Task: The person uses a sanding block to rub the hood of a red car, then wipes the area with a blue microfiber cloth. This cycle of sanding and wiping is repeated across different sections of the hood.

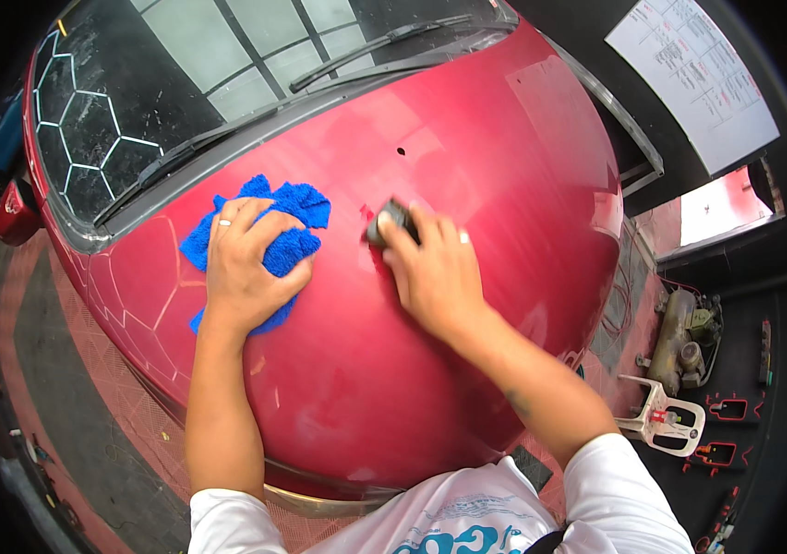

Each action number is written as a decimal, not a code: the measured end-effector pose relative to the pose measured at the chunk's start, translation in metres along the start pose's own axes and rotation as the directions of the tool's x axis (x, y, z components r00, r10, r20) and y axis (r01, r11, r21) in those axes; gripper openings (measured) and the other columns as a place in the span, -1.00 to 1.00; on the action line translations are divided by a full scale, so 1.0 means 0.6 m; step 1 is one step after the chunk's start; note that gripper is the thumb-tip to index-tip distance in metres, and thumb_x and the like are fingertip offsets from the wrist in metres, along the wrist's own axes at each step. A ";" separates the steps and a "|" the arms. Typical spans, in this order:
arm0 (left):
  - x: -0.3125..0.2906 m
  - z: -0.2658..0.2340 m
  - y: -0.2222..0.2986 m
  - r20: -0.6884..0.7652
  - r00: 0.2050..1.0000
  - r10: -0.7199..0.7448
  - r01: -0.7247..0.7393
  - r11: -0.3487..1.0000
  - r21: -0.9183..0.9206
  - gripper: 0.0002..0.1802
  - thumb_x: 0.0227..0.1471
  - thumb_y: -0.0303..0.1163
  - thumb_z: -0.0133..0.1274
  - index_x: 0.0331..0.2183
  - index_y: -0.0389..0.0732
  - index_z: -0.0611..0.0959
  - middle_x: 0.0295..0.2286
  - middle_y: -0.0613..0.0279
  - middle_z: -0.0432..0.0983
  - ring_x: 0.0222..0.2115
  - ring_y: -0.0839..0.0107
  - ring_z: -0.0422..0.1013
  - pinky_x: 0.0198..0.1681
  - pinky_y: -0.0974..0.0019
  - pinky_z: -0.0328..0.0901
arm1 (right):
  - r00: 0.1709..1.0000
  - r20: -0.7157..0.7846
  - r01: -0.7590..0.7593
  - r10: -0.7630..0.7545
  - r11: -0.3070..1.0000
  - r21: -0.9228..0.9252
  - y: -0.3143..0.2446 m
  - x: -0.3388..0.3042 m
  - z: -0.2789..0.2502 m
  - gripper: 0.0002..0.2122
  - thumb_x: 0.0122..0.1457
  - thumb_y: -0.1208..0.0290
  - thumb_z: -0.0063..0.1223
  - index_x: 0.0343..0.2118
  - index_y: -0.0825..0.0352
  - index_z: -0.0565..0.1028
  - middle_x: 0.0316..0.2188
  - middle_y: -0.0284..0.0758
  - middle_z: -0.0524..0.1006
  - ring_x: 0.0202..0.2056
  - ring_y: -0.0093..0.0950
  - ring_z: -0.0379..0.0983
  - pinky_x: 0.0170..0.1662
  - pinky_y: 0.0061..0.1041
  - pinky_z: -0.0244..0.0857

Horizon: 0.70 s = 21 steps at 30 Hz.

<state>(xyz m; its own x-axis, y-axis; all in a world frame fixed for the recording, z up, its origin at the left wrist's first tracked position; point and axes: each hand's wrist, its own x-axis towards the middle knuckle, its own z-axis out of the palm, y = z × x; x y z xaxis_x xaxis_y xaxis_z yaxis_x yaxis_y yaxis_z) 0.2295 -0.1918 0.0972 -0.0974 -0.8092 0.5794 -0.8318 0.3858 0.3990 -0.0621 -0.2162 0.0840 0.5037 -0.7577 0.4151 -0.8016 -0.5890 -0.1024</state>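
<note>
Red car bonnet point(467, 185), bright blue cloth point(296, 208), dark grey pad point(391, 220), white sleeves point(615, 480)

Cloth point(287, 226) on hood point(467, 166) left of pad point(391, 222), windshield point(227, 65) behind both
</note>
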 end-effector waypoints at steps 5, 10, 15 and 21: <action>-0.001 0.002 -0.002 -0.003 1.000 -0.009 0.009 1.000 -0.006 -0.62 -0.14 -0.30 0.57 -0.20 -0.06 0.87 -0.07 0.07 0.72 0.11 -0.07 0.57 0.24 -0.14 0.40 | 0.995 0.076 0.059 -0.060 0.998 0.011 -0.021 -0.027 -0.007 -0.37 0.33 0.31 0.47 0.43 0.30 0.55 0.37 0.01 0.59 0.22 -0.01 0.60 0.16 0.03 0.53; -0.003 0.003 -0.004 -0.029 1.000 -0.001 0.001 1.000 -0.005 -0.62 -0.15 -0.29 0.56 -0.19 -0.05 0.88 -0.06 0.09 0.73 0.13 -0.06 0.57 0.24 -0.15 0.41 | 0.977 0.207 0.057 -0.050 0.998 -0.028 -0.024 -0.023 -0.010 -0.37 0.37 0.31 0.42 0.47 0.34 0.53 0.37 0.02 0.59 0.22 -0.01 0.59 0.18 0.04 0.52; -0.003 0.002 -0.002 0.005 1.000 -0.016 0.016 1.000 0.022 -0.63 -0.14 -0.29 0.56 -0.19 -0.03 0.88 -0.05 0.09 0.73 0.14 -0.05 0.57 0.23 -0.18 0.41 | 0.996 0.025 0.083 -0.082 0.996 -0.016 -0.031 -0.035 -0.007 -0.42 0.43 0.32 0.36 0.46 0.35 0.53 0.40 0.02 0.57 0.23 -0.01 0.57 0.19 0.05 0.52; -0.002 0.002 -0.001 -0.020 1.000 0.005 -0.005 1.000 0.004 -0.63 -0.15 -0.35 0.58 -0.22 -0.10 0.85 -0.08 0.14 0.71 0.12 -0.03 0.57 0.24 -0.10 0.40 | 0.990 0.099 0.098 -0.100 0.995 0.019 -0.036 -0.046 0.000 -0.41 0.41 0.31 0.38 0.45 0.37 0.52 0.38 0.03 0.58 0.24 -0.02 0.57 0.21 0.03 0.49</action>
<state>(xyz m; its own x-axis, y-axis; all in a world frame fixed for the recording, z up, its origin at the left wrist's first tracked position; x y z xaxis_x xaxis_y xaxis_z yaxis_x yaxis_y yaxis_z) 0.2294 -0.1915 0.0951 -0.0910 -0.7983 0.5954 -0.8333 0.3884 0.3934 -0.0587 -0.1829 0.0749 0.6105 -0.7193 0.3316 -0.7421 -0.6657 -0.0778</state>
